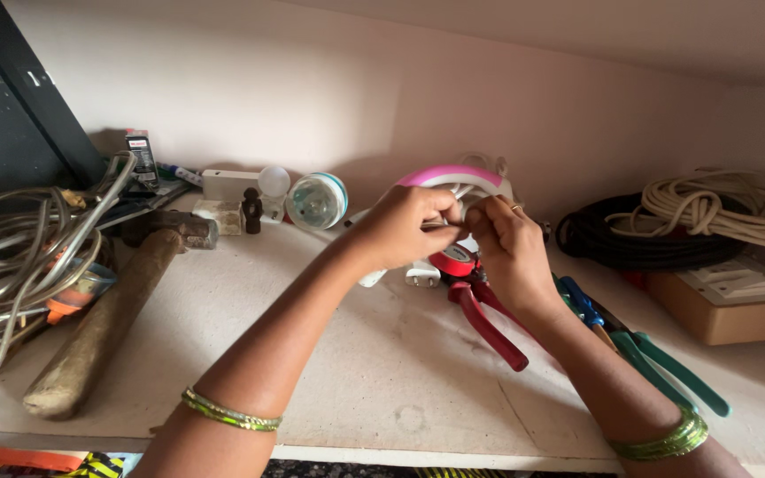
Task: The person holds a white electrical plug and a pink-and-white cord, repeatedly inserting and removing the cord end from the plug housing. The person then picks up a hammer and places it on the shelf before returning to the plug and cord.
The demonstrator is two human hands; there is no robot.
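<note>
While both hands meet above the middle of the shelf (382, 372), the thing they work on sits right between their fingertips: a thin white wire (453, 190) that runs up toward the pink and white ring-shaped gadget (458, 177) just behind them. The left hand (400, 226) is closed in a pinch on the wire from its own side, and the right hand (506, 239), wearing one ring, is pinched on it from the other; the two hands touch or nearly touch at the fingertips. The short stretch of wire between them seems to lie roughly side to side, though the fingers hide most of it. Neither hand is nearer; both are on it.

Taking the gadget as the landmark: directly below it, under the hands, lie one roll of red tape (455, 261), one white plug (422, 274) and one pair of red-handled pliers (489, 323), handles pointing toward the person. To its right lie two green- and blue-handled tools (657, 358), then one black cable coil (639, 239), one cream rope coil (728, 208) and one tan box (728, 305). To its left stand one clear round bulb (316, 201), one small dark figure (251, 210) and one white block (227, 184); further left lie one wooden-handled hammer (108, 327) and a tangle of grey wire (19, 257). Each wrist carries green bangles.
</note>
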